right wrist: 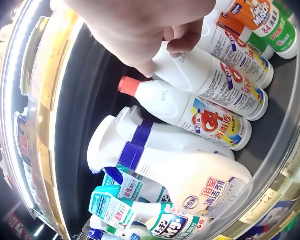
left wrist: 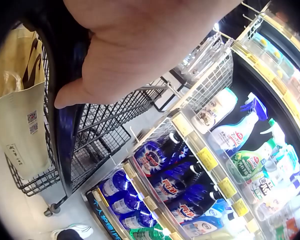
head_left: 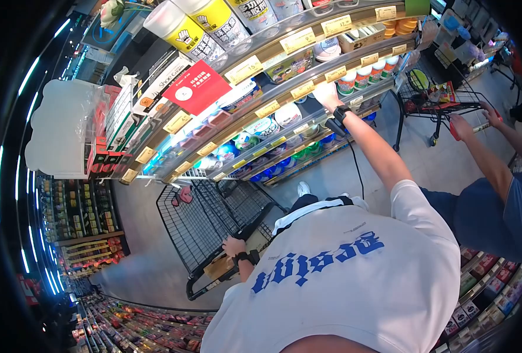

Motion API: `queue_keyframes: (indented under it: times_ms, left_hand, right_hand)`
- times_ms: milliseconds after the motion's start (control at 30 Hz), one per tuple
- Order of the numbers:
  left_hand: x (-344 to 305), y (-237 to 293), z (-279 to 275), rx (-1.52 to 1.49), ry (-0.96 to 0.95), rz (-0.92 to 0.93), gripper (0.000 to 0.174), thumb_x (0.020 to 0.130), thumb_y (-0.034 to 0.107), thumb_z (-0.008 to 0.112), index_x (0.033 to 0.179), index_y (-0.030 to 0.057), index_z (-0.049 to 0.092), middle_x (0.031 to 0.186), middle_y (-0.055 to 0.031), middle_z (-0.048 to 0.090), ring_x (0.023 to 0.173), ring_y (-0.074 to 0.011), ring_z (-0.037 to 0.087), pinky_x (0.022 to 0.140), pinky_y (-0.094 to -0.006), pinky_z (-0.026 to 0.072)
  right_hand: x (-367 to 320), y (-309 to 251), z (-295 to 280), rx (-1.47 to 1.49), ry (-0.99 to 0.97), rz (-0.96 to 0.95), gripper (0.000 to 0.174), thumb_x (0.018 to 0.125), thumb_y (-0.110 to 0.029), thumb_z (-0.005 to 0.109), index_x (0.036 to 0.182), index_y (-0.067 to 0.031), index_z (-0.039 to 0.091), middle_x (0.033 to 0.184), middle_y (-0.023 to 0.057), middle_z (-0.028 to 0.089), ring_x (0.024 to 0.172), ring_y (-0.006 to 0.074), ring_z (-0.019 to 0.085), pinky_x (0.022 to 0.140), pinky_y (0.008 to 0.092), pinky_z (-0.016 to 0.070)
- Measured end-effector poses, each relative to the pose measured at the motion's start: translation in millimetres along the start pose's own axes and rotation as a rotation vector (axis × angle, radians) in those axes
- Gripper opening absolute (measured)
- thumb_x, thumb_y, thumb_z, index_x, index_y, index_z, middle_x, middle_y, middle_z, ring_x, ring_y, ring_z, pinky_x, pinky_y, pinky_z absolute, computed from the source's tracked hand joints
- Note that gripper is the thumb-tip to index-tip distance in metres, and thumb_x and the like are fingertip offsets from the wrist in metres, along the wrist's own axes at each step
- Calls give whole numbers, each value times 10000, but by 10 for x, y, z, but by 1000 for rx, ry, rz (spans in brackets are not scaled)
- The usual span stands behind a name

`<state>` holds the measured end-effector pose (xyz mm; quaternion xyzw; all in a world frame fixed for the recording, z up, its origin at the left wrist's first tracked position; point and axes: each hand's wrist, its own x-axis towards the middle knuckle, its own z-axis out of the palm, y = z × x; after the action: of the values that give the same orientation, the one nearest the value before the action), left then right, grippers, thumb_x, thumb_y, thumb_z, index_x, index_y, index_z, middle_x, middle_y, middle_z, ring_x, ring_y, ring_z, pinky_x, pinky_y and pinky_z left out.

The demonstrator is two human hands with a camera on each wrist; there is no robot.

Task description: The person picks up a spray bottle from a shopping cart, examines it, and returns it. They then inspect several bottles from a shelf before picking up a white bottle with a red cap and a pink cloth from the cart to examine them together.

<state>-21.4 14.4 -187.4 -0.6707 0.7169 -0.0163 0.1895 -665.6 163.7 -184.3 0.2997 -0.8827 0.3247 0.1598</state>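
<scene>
In the head view, my right hand [head_left: 327,94] reaches into a shelf of cleaning products. The right wrist view shows that hand [right wrist: 150,30] with curled fingers around the top of a white disinfectant bottle [right wrist: 210,82]; its cap is hidden by the hand. Beside it stands a similar bottle with a red cap [right wrist: 129,86], then a white spray bottle [right wrist: 195,172] with a blue collar. My left hand [head_left: 234,247] grips the handle of a black wire shopping cart [head_left: 181,217]. Its thumb lies over the dark handle [left wrist: 65,135] in the left wrist view.
A paper bag [left wrist: 20,120] hangs at the cart. Trigger sprays [left wrist: 235,132] and blue bottles [left wrist: 122,200] fill the lower shelves. At the right, another person's hand [head_left: 462,126] is on a second cart [head_left: 440,106]. A red sign [head_left: 196,87] juts from the upper shelf.
</scene>
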Motion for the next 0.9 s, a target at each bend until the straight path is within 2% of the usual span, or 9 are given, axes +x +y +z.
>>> queue_keyframes:
  times_ms: [67,167,267,333,400,567,667,767,900]
  left_hand:
    - [-68,36,-106,-6,1,-3,399,773,130,674,1168,86,638,1256,-169,547,1156,-366,537,902,-450,533]
    - [-82,10,-116,-20,19,-3,400,767,142,683,1161,88,641,1253,-167,542,1152,-367,537,890,-454,536]
    - [-81,20,-123,-36,30,15,389,766,150,688,1150,95,648,1256,-167,537,1137,-379,537,884,-463,534]
    - [-66,2,-80,-53,55,29,375,751,177,700,1120,114,665,1237,-163,552,1137,-387,544,866,-475,543]
    - [4,-17,-1,-59,81,18,280,757,195,696,1027,123,712,1208,-166,580,1118,-395,567,873,-458,546]
    - [39,16,-71,-30,-129,-10,377,806,220,708,1163,104,676,1353,-141,511,1280,-371,457,958,-494,500]
    - [11,-71,-284,-100,-120,-9,420,788,225,699,1171,54,666,1305,-191,580,1255,-370,521,959,-485,505]
    - [122,-222,-383,-584,146,90,467,766,240,677,1124,-58,641,1035,-284,693,1034,-410,670,931,-428,518]
    - [551,-365,-787,-993,304,-58,310,802,202,685,1063,36,696,938,-195,724,899,-351,697,809,-426,534]
  right_hand:
    - [-52,-88,-154,7,59,-22,315,856,-317,623,982,-32,671,961,224,675,936,393,646,856,493,497]
    - [-233,-411,-747,277,-137,124,290,861,-300,673,965,-30,668,901,194,678,849,365,663,777,463,525]
    - [-422,-677,-1100,573,-52,178,178,862,-151,721,954,-12,661,865,134,675,771,322,660,738,402,532]
    - [-627,-438,-924,461,40,-18,273,874,-143,696,1118,-22,675,1049,173,700,956,314,695,844,394,531]
    - [-787,-403,-1035,566,-62,164,386,883,-151,703,1233,-9,621,1087,178,705,973,246,693,858,352,528]
    - [-1218,-457,-1385,637,1,82,368,905,-59,687,1263,-33,604,1311,185,615,1210,276,599,1013,354,467]
    - [-1375,-606,-1711,653,18,40,345,916,-33,667,1256,-27,610,1409,166,552,1286,273,543,1072,353,413]
    - [-1448,-736,-2013,648,23,2,339,912,8,645,1248,-8,609,1388,169,564,1293,281,531,1074,362,404]
    - [-1534,-952,-2348,590,-20,-89,328,911,24,630,1237,-3,614,1366,171,573,1264,285,542,1041,350,430]
